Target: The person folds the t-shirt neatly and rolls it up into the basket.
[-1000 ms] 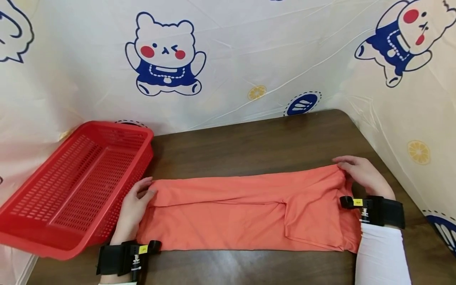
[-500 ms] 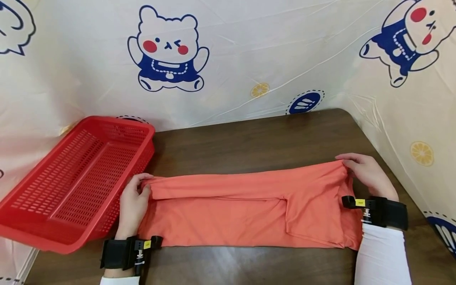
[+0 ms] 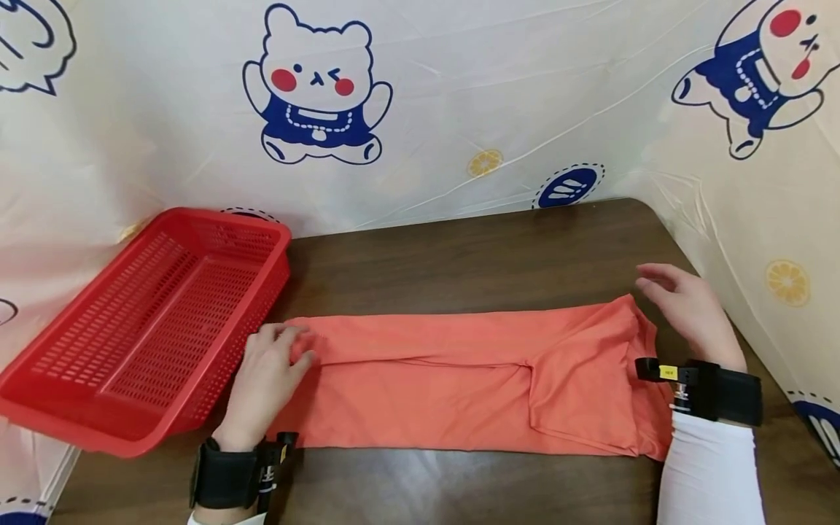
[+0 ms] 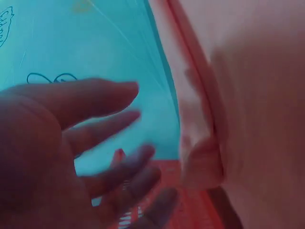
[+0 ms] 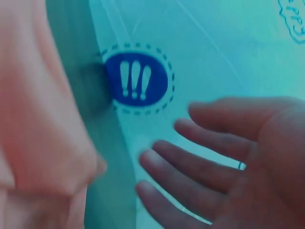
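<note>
An orange-pink garment (image 3: 426,401), probably a shirt, lies folded into a long strip across the table. Its far edge is turned over toward the near side, and a sleeve-like flap (image 3: 577,408) shows at the right. Above its left end hovers my left hand (image 3: 269,372), fingers spread and loosely bent, nothing between them; the left wrist view shows these fingers (image 4: 105,98) apart from the cloth. My right hand (image 3: 689,310) is off the far right corner, with its relaxed fingers (image 5: 190,167) holding nothing in the right wrist view.
A red plastic basket (image 3: 147,437) with slotted walls stands on the left, close beside my left hand. Brown wooden table (image 3: 459,270) shows behind and in front of the garment. A white sheet printed with cartoon bears (image 3: 318,87) hangs along the back and right edges.
Both hands have let go of the garment's far corners. My left hand has moved rightward over the cloth, and my right hand has lifted away to the far right. The far edge now lies flatter.
</note>
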The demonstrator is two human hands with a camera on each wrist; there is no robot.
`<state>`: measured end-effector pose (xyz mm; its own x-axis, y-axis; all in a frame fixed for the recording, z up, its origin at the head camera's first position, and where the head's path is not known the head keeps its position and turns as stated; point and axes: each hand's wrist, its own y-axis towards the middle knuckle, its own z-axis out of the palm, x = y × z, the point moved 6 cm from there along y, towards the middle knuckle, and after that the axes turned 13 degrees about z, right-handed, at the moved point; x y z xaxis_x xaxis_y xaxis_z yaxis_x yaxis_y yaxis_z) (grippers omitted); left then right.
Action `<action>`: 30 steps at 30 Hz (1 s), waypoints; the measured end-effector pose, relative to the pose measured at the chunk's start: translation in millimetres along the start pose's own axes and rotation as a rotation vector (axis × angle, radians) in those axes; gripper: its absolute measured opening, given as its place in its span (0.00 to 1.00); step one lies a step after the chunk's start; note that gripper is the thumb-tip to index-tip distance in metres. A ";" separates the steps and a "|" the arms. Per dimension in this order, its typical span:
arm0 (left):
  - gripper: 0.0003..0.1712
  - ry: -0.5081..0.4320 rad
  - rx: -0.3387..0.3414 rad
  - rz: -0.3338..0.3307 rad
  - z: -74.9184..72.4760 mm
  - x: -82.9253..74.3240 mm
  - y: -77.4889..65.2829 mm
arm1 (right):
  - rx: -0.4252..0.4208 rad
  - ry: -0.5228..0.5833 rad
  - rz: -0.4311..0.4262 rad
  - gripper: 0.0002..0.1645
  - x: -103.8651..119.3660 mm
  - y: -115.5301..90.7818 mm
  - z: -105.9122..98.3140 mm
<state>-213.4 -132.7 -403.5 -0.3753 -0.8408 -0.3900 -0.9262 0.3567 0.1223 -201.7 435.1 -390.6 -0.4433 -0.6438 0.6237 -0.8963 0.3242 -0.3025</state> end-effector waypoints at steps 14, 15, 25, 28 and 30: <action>0.15 -0.296 -0.269 -0.136 -7.3 25.3 1.1 | 0.197 -0.147 -0.042 0.37 9.3 -0.3 21.6; 0.15 -0.379 -0.316 -0.161 -8.5 27.9 0.0 | 0.200 -0.146 -0.041 0.37 8.8 0.2 22.0; 0.16 -0.698 -0.398 -0.214 -3.6 42.5 0.6 | 0.235 -0.160 -0.043 0.38 7.6 2.7 28.8; 0.17 -0.638 -0.394 -0.190 -4.3 46.4 1.4 | 0.240 -0.202 -0.065 0.37 7.6 3.4 32.7; 0.17 -0.570 -0.381 -0.182 -5.1 48.0 1.5 | 0.243 -0.239 -0.081 0.38 8.3 3.5 35.3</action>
<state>-233.0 -174.6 -417.4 -0.2327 -0.4925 -0.8387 -0.9596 -0.0237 0.2802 -208.7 406.4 -412.0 -0.3341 -0.8139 0.4753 -0.8917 0.1096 -0.4391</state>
